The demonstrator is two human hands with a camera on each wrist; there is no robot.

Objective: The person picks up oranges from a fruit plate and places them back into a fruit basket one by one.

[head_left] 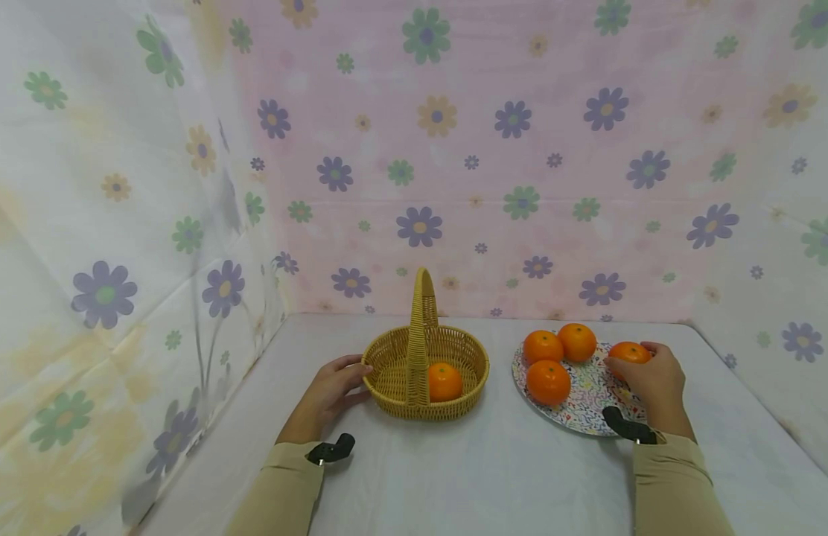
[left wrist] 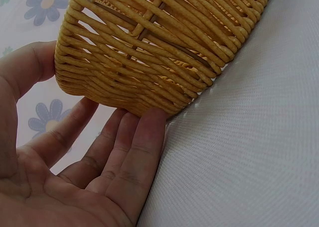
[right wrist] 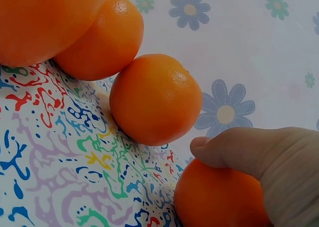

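Observation:
My left hand (head_left: 335,388) grips the left end of a yellow wicker basket (head_left: 386,402) with a tall arched handle. The thumb lies at the rim, while the fingers (left wrist: 137,162) press the woven side low down. One orange (head_left: 445,382) sits inside, right of the handle. On the right, my right hand (head_left: 660,381) holds another orange (head_left: 630,352) over the right part of a speckled plate (head_left: 588,417). In the right wrist view the thumb lies on top of that orange (right wrist: 219,197); the other fingers are hidden.
Three more oranges are grouped at the plate's left and back: one in front (head_left: 548,383), one behind it (head_left: 543,347) and one farther right (head_left: 578,342). A white cloth covers the table (head_left: 467,476). Flowered fabric (head_left: 481,186) hangs behind and at both sides.

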